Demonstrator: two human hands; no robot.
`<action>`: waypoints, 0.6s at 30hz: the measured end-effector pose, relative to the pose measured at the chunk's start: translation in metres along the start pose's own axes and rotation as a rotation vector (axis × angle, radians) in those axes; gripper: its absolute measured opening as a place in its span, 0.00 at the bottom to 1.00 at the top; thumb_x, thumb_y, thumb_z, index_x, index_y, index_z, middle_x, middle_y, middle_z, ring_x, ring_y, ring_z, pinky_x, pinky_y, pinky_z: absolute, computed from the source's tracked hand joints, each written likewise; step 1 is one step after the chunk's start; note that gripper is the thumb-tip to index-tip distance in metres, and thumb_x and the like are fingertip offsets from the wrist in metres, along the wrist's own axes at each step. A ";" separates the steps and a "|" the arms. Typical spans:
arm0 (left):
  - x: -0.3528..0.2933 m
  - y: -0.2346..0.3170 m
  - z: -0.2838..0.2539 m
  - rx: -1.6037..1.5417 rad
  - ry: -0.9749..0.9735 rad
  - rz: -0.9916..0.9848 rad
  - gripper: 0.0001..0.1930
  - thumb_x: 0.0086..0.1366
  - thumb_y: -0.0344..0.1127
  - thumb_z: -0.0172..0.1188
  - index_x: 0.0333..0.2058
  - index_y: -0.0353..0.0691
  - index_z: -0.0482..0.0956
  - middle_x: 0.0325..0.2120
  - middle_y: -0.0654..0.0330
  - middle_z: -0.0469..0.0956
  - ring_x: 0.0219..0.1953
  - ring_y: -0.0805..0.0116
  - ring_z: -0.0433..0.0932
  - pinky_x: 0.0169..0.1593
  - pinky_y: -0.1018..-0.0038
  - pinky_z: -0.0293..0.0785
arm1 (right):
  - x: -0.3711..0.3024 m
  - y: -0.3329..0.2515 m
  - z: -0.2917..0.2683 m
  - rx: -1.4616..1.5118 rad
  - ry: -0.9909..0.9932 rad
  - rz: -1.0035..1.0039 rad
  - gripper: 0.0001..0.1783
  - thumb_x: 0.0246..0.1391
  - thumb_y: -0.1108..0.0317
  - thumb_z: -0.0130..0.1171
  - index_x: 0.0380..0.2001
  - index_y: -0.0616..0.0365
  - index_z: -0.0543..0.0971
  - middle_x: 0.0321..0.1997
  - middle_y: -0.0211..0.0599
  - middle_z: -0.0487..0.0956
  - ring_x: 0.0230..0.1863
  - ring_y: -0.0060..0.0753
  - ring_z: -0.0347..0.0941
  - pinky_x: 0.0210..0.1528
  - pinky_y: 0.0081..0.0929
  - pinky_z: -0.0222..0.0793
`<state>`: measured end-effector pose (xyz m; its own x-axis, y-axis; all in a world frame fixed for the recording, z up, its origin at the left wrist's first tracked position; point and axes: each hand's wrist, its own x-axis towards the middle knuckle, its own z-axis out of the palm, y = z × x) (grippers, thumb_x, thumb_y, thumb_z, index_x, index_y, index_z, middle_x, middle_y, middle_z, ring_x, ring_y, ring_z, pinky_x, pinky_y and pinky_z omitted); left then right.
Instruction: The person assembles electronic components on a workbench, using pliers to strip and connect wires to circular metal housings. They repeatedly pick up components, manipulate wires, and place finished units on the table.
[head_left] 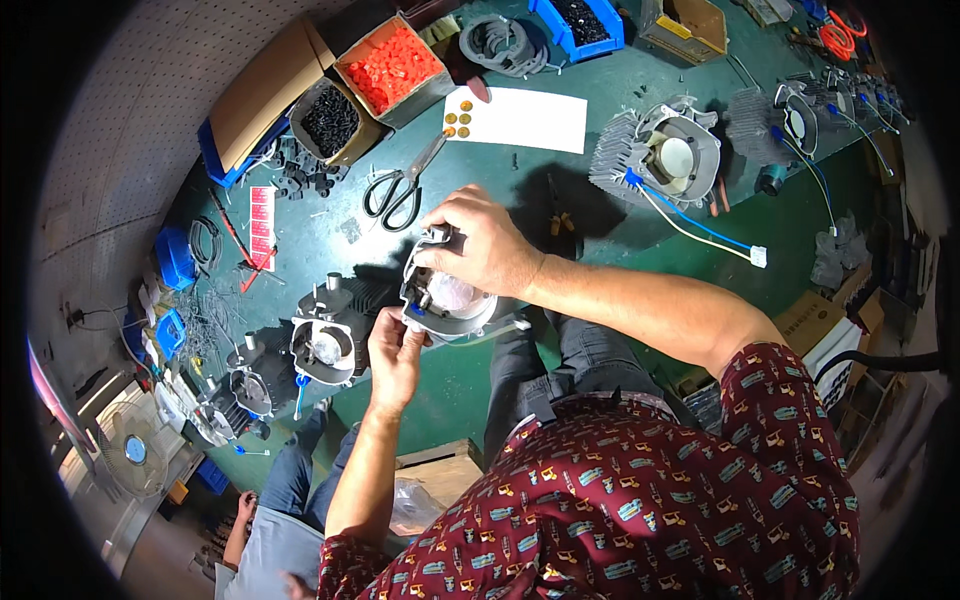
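Note:
Near the table's front edge I hold a grey cast-metal motor housing [470, 318], its round pale inside facing me. My left hand [393, 362] pinches the lower left rim, close to a small blue part. My right hand [482, 243] wraps over the upper rim, fingers curled round it; what lies under those fingers is hidden. A pale cable [505, 331] runs out at the housing's lower right. Just beyond my right hand lie black-handled scissors [398, 190]. Left of my hands a similar housing [327, 345] stands at the edge.
Beyond are a box of orange-red parts [393, 68], a box of black parts [332, 122], a blue bin [580, 25] and a white sheet with gold stickers [530, 118]. More housings [672, 155] with blue and white wires line the right. A seated person [275, 535] is at lower left.

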<state>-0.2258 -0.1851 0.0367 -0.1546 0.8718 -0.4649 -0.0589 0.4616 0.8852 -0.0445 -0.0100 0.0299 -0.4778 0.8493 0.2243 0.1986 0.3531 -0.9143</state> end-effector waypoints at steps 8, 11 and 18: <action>0.004 -0.021 0.001 0.805 0.209 0.492 0.13 0.66 0.20 0.60 0.49 0.31 0.75 0.32 0.52 0.80 0.32 0.60 0.81 0.38 0.67 0.77 | 0.001 0.001 -0.002 0.011 0.002 0.008 0.19 0.42 0.66 0.77 0.37 0.60 0.82 0.38 0.40 0.81 0.46 0.45 0.75 0.51 0.40 0.72; -0.006 -0.028 0.005 0.719 0.311 0.398 0.16 0.67 0.21 0.61 0.53 0.31 0.77 0.33 0.53 0.82 0.33 0.62 0.83 0.41 0.70 0.79 | 0.002 0.000 -0.002 0.006 0.001 -0.002 0.18 0.42 0.67 0.77 0.37 0.60 0.82 0.38 0.40 0.81 0.46 0.45 0.75 0.50 0.39 0.72; -0.011 -0.017 0.021 0.205 0.360 0.155 0.05 0.73 0.26 0.60 0.44 0.30 0.77 0.32 0.62 0.81 0.30 0.78 0.76 0.36 0.79 0.76 | -0.002 0.000 0.000 -0.008 0.040 0.015 0.19 0.42 0.68 0.77 0.37 0.59 0.82 0.37 0.40 0.80 0.45 0.45 0.74 0.49 0.39 0.72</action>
<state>-0.2027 -0.1987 0.0264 -0.4824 0.8372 -0.2577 0.1832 0.3841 0.9049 -0.0436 -0.0121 0.0298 -0.4405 0.8693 0.2243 0.2126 0.3437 -0.9147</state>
